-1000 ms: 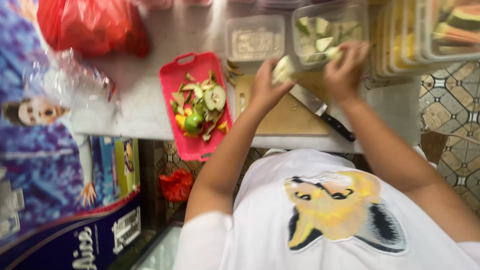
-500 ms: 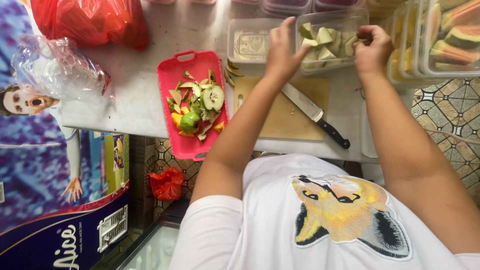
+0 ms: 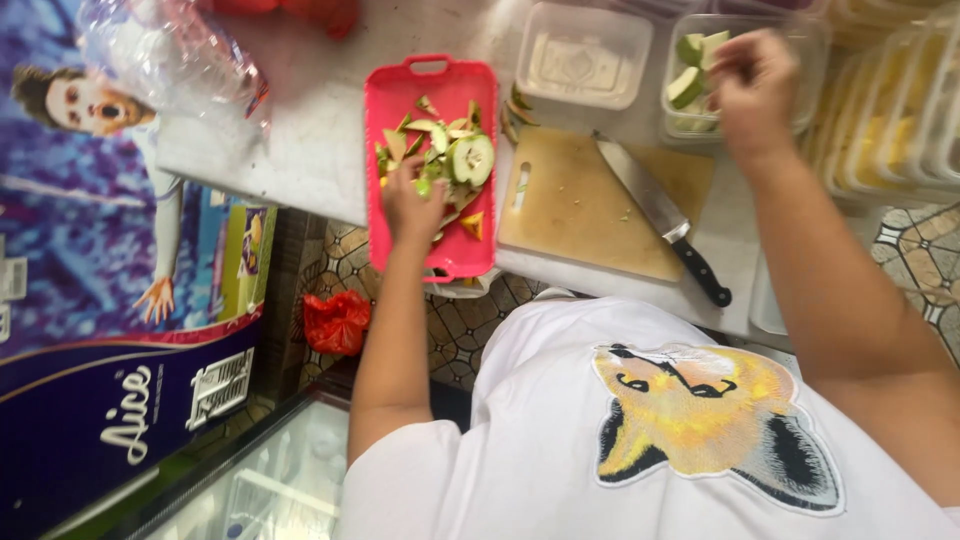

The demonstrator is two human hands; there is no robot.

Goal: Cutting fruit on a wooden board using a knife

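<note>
- Head view: the left hand (image 3: 412, 205) rests in the red rectangular plastic tray (image 3: 385, 110), its fingers curled down among the green fruit peels and scraps (image 3: 450, 150) heaped there; whether it grips a piece cannot be told.
- The tray sits on the pale stone counter (image 3: 310, 150), its near end sticking out past the counter's edge.
- The right hand (image 3: 752, 88) hovers over the clear plastic tub (image 3: 815, 60) at the far side, fingers pinched together; what they pinch is hidden.
- Pale green cut fruit chunks (image 3: 692, 78) lie inside that tub, just beside the right hand.
- An empty clear plastic container (image 3: 583, 55) stands between the tray and the tub.
- The tan wooden cutting board (image 3: 580, 215) lies between the two arms, with a black-handled kitchen knife (image 3: 665, 220) lying loose across it, blade pointing away, touched by neither hand.
- A crumpled clear plastic bag (image 3: 175, 55) lies at the counter's left end.
- A small red plastic bag (image 3: 335, 322) lies on the patterned floor below.
</note>
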